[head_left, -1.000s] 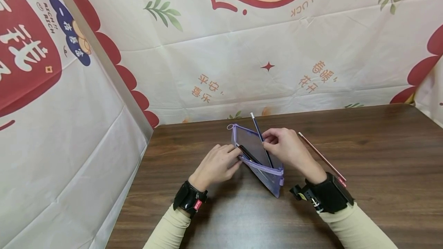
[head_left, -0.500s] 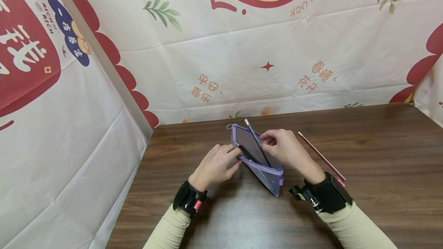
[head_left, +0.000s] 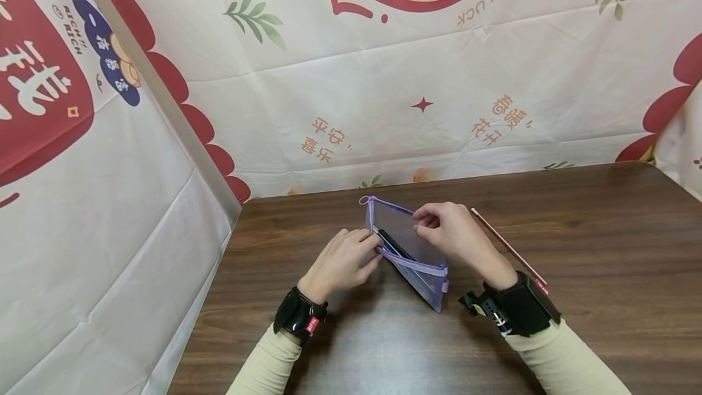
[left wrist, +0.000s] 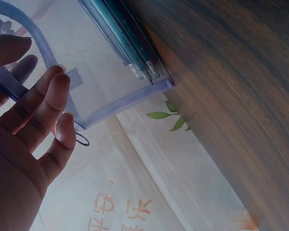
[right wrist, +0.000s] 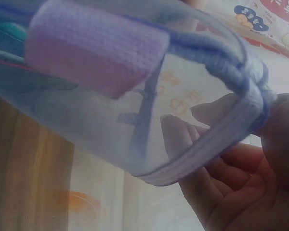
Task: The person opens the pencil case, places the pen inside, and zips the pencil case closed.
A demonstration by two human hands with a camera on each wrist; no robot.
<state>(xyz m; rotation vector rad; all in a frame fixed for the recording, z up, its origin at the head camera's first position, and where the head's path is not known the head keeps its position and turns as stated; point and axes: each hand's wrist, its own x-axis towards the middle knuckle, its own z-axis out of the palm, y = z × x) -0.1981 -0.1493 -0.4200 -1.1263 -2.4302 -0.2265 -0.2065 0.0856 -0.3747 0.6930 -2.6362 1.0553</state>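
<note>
A lavender mesh pencil case (head_left: 408, 230) stands unzipped on the table between the hands. My left hand (head_left: 342, 264) holds its near rim by the zipper; in the left wrist view the left fingers (left wrist: 58, 91) curl at this edge. Teal pencils (left wrist: 118, 33) with white ends show through the mesh, and a black pen (head_left: 395, 244) lies in the opening. My right hand (head_left: 455, 233) is over the far rim, thumb and forefinger apart. In the right wrist view the right fingertips (right wrist: 176, 130) have nothing between them, beside the zipper band.
A reddish pencil (head_left: 507, 245) lies on the brown wooden table (head_left: 603, 261), right of the case and partly behind the right wrist's black strap (head_left: 521, 303). A printed white cloth (head_left: 356, 96) hangs behind the table, with another at the left.
The dark blue pencil, first upright in the right fingers, tipped left, then slid down into the case; its top no longer shows above the rim. Both hands stayed nearly in place.
</note>
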